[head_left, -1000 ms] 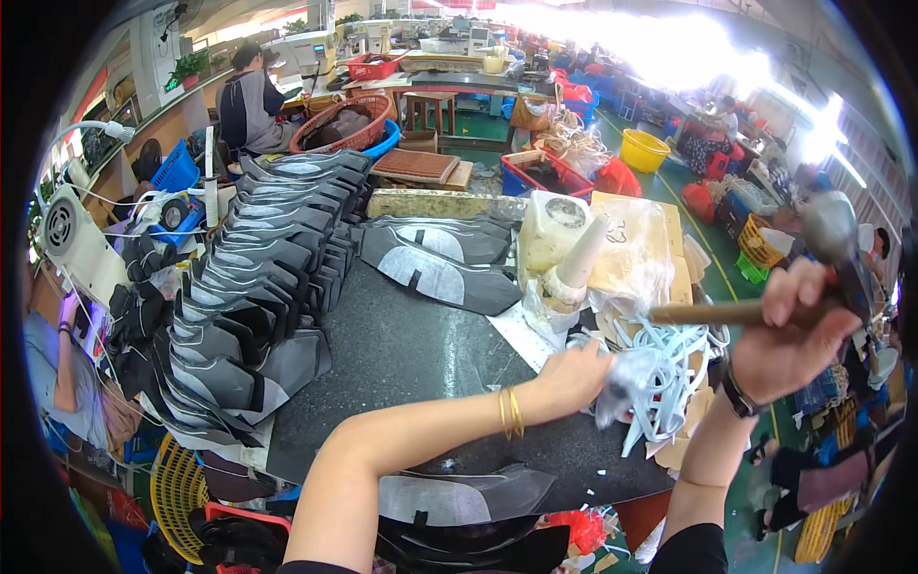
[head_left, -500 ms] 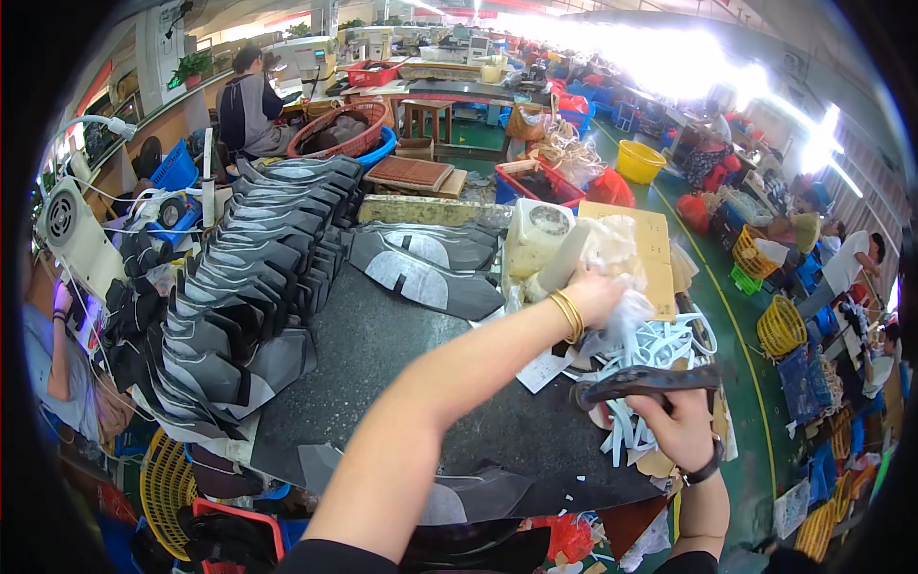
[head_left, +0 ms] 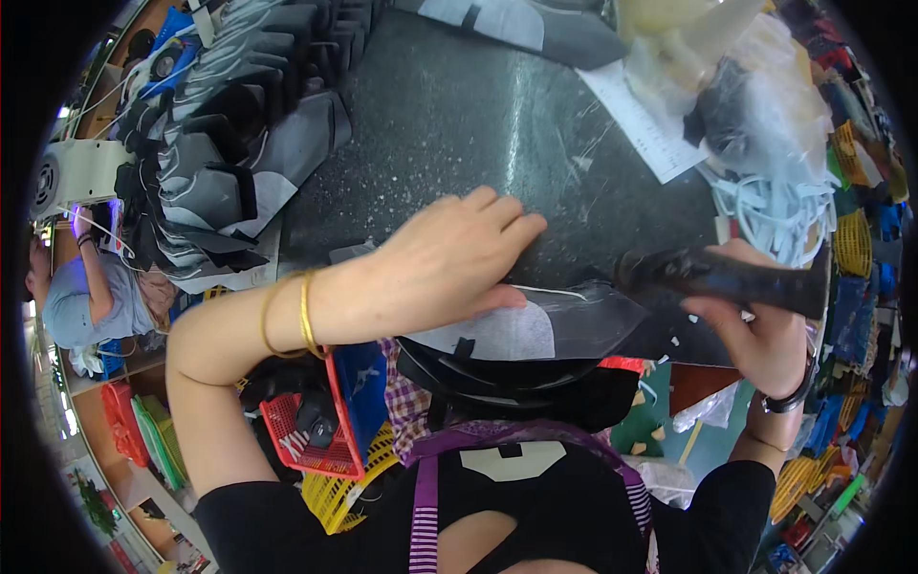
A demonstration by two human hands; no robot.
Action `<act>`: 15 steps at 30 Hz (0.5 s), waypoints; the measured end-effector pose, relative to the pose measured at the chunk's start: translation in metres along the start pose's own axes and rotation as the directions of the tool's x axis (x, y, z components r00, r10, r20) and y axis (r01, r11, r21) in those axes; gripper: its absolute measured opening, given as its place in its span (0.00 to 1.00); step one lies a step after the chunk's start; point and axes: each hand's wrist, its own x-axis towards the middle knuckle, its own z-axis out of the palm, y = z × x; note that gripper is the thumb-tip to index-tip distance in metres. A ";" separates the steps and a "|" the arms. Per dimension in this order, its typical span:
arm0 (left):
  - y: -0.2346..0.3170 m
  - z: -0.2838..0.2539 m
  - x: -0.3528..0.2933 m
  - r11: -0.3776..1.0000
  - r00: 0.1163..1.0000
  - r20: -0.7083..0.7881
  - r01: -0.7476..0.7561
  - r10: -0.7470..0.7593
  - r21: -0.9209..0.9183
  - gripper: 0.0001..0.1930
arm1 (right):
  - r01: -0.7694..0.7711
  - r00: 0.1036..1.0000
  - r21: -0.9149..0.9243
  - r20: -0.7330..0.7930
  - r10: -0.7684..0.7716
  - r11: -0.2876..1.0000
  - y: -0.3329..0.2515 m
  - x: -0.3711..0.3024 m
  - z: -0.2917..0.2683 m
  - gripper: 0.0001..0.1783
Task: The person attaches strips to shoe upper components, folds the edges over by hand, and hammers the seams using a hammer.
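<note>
Over the near edge of the dark work table, my left hand (head_left: 459, 251) is open, its fingers slightly bent and its thumb apart over a grey-and-black cut shoe piece (head_left: 507, 330). Whether the thumb presses on the piece I cannot tell. My right hand (head_left: 755, 330) is closed around a dark, worn hammer-like tool (head_left: 717, 277), held level above the table's right corner. Several like pieces form a long overlapping row (head_left: 220, 182) on the left, and another piece (head_left: 516, 24) lies at the far side.
A bundle of pale blue straps (head_left: 779, 215) lies beyond the tool, beside a clear plastic bag (head_left: 775, 105) and a white printed sheet (head_left: 645, 124). Under the table edge stands a red basket (head_left: 306, 421). Another person (head_left: 81, 297) sits at a machine on the left.
My left hand has left the plastic bag at the far right and come back to the piece at the near edge. The view has tilted down; the right hand still grips the tool.
</note>
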 end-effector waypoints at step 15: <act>0.007 0.042 0.033 0.916 0.988 0.098 -0.075 0.122 -0.393 0.22 | 0.163 0.963 -0.234 0.248 -0.103 0.959 -0.009 -0.016 0.022 0.14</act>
